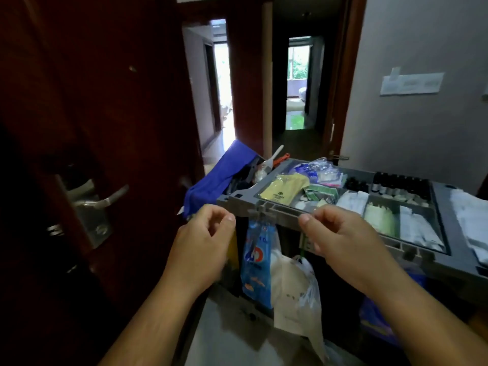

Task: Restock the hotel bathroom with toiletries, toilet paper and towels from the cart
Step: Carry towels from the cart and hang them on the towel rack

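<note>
grey cart tray (280, 210), yellow packet (284, 190), small bottles (398, 184)

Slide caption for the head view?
Left hand and right hand, fingers curled, at the near edge of a grey plastic cart tray stocked with toiletry packets.

Grey cart (264, 207), blue cloth (221, 175)

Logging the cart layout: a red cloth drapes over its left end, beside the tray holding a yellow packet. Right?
No: the head view shows a blue cloth, not red, draped over the cart's left end beside the tray holding the yellow packet.
</note>
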